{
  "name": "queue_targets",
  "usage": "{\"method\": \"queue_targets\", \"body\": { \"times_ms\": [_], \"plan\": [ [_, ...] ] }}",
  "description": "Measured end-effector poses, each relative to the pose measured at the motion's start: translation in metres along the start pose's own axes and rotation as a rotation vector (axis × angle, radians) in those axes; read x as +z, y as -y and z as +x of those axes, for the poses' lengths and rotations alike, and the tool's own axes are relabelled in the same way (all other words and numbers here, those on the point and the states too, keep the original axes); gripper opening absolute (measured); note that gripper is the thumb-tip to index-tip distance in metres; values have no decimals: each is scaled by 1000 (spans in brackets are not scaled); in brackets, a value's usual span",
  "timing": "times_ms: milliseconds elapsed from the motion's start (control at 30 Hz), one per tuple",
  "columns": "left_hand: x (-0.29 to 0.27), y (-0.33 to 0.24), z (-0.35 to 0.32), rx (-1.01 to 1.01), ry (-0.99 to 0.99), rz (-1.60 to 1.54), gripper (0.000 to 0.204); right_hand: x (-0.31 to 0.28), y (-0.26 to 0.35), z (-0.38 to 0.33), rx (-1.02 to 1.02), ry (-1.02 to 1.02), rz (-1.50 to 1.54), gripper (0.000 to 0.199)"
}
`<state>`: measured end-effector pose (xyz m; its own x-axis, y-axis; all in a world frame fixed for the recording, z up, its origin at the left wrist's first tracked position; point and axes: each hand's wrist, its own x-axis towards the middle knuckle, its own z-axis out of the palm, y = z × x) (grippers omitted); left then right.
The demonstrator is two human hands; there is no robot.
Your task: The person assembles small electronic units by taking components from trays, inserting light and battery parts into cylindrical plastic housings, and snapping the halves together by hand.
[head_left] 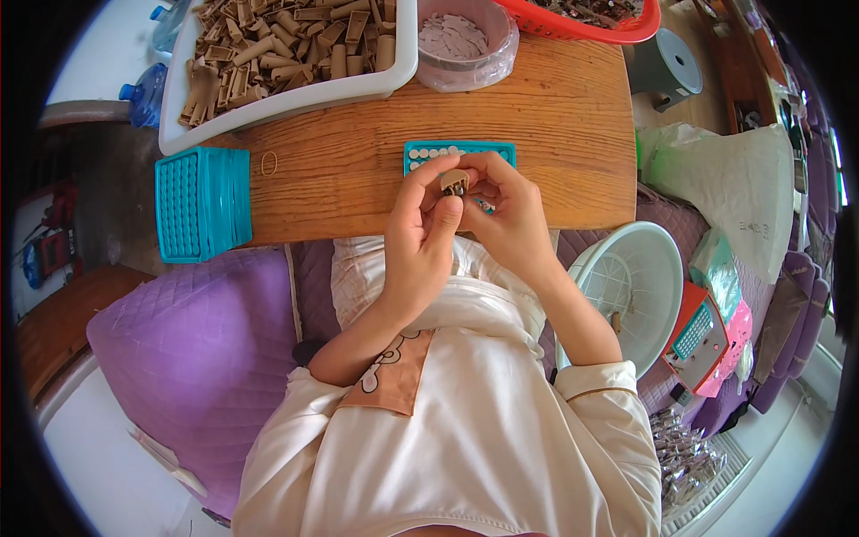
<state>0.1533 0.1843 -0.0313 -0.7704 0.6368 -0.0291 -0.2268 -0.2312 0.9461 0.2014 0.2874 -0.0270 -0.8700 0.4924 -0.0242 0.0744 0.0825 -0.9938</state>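
Above the table's front edge, my left hand (421, 234) pinches a small brown plastic piece (455, 178) between thumb and fingers. Its near side looks hollow, with something dark inside that is too small to name. My right hand (512, 213) closes on the same piece from the other side, its fingertips partly hidden. Just behind and below the hands lies a teal tray (507, 151) with small round white pieces in its rows. My hands cover the tray's front part.
A white bin (391, 82) of brown plastic parts stands at the back left. Beside it are a bag-lined tub (465, 77) of flat white pieces and a red basket (577, 32). Stacked teal trays (202, 206) and a rubber band (263, 164) lie left; a pale bucket (673, 295) stands right.
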Motion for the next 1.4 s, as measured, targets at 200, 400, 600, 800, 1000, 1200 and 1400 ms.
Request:
{"method": "queue_targets", "body": {
  "times_ms": [200,400,600,800,1000,1200,1400],
  "plan": [
    [-19,-1,14,-214,-13,-116,32,-33,-20,21,110,200,24,24],
    [-45,4,21,-251,-162,-279,32,-49,-43,24,-35,-61,-528,20],
    [-45,3,18,-305,-70,-335,36,-36,-44,28,-361,45,-866,21],
    [-43,2,16,-359,4,-320,37,-36,-40,35,-335,108,-865,19],
    [-38,0,14,-401,53,-305,36,-3,-8,12,-463,-197,-362,21],
    [-38,10,18,-415,70,-290,36,-3,-8,12,-443,-3,-382,18],
    [-38,7,17,-474,58,-231,26,-29,-33,20,-262,-39,-569,17]
  ]
}}
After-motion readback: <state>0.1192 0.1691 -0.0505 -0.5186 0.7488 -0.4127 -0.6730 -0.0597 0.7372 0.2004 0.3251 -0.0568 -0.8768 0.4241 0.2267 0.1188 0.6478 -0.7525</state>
